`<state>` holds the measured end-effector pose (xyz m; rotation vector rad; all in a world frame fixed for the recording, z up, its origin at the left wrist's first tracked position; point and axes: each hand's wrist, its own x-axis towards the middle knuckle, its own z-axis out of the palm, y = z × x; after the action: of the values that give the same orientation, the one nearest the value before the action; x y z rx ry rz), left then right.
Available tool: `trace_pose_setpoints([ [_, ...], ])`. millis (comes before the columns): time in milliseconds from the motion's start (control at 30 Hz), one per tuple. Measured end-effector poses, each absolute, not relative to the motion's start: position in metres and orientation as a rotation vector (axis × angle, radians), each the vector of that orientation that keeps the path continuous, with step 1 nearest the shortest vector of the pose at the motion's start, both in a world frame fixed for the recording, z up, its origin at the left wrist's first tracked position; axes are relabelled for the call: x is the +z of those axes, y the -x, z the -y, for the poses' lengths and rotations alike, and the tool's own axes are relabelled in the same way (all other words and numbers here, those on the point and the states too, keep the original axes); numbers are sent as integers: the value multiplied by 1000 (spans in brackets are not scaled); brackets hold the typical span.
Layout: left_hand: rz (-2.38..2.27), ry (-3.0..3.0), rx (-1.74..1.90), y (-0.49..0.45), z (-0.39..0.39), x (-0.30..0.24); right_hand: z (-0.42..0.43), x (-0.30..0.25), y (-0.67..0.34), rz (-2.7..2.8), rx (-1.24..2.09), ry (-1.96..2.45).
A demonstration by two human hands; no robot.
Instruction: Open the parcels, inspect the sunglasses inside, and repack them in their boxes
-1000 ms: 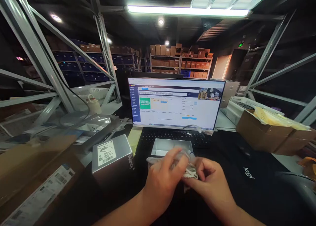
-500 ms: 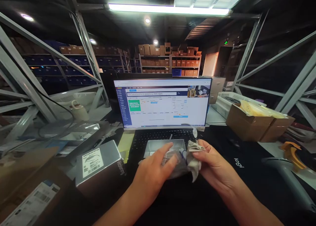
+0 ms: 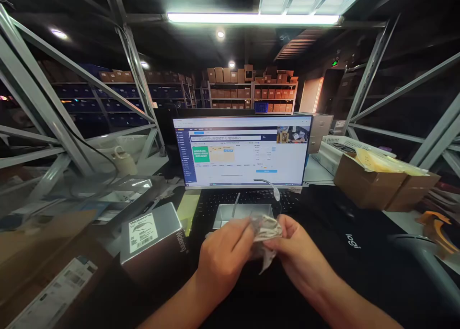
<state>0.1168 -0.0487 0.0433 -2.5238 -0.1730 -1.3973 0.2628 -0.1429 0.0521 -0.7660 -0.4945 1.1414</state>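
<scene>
My left hand (image 3: 226, 247) is closed at the left side of a crumpled beige-grey cloth (image 3: 268, 228). Its fingertips are partly hidden in the folds. On the cloth's right side, my right hand (image 3: 302, 247) pinches it between thumb and fingers. A thin curved arm with a clear tip (image 3: 276, 193) sticks up behind the cloth, like a glasses temple; what it belongs to is mostly covered. A second thin rod (image 3: 236, 205) rises at the left. Just behind my hands lies an open silver-grey box part (image 3: 223, 213), partly covered by them.
A closed silver-grey box (image 3: 161, 228) with a white label stands left, beside a brown carton (image 3: 43, 266). Ahead are a keyboard (image 3: 212, 200) and a lit monitor (image 3: 237, 151). A black mat (image 3: 334, 252), a carton of yellow packets (image 3: 373, 185) and a grey-orange device (image 3: 436, 230) are right.
My left hand has moved right and closed on the cloth; before, its fingers were spread over clear material. The cloth has shifted left. More of the curved arm shows, and the monitor's content has changed.
</scene>
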Motion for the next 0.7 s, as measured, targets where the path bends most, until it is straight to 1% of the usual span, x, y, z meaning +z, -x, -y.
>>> trace_pose_setpoints([
  [167,67,2608,-1369,-116,49,45,149,72,-301,443,1240,761],
  [233,125,2669,-1387,-114,49,44,148,73,-310,490,1262,771],
  [300,210,2684,-1432,-112,48,45,146,69,-317,556,1205,813],
  [367,281,2671,-1468,-110,47,46,145,64,-323,607,941,887],
  [500,340,2696,-1440,-110,48,48,153,60,-324,796,52,1070],
  [567,326,2704,-1412,-112,50,47,159,62,-314,1040,-319,1100],
  [633,316,2699,-1386,-114,52,46,160,63,-299,1338,-535,1078],
  [700,322,2712,-1368,-115,54,45,157,62,-282,1543,-559,1068],
])
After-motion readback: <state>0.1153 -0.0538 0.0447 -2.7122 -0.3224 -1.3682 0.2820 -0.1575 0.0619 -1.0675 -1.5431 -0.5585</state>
